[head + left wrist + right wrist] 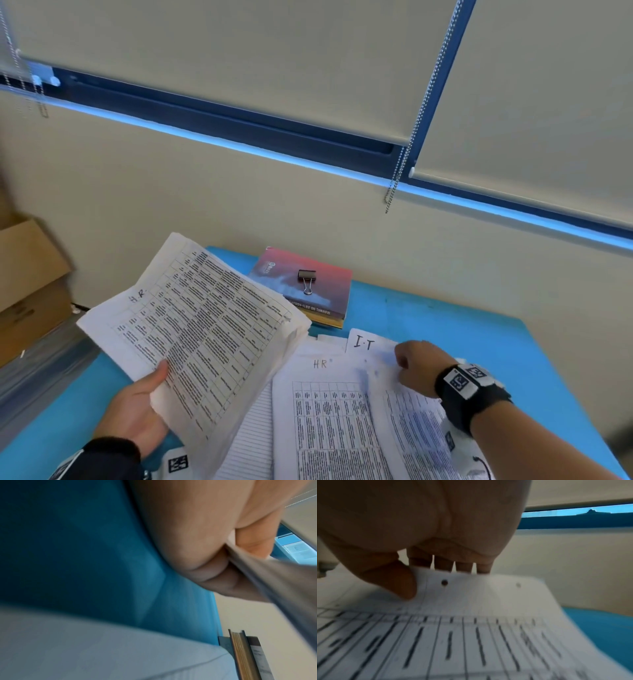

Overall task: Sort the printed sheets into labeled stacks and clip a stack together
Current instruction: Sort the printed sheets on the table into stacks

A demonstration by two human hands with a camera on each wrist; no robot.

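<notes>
My left hand (150, 394) grips a thick bundle of printed sheets (202, 329) marked "H.R", raised above the blue table (445, 342); in the left wrist view the thumb (252, 543) pinches the bundle's edge (274, 577). My right hand (411, 363) pinches the top edge of a printed sheet (404, 411) with punched holes, thumb (399, 582) on its face, fingers behind. Beneath lie a sheet labeled "HR" (322, 404) and one labeled "I.T" (363, 342). A black binder clip (306, 279) rests on a red book (301, 287).
Lined paper (250, 442) pokes out below the HR sheet. Cardboard boxes (27, 284) stand left of the table. A wall and a window with blinds and bead chains (397, 171) rise behind. Bare blue tabletop lies at the right.
</notes>
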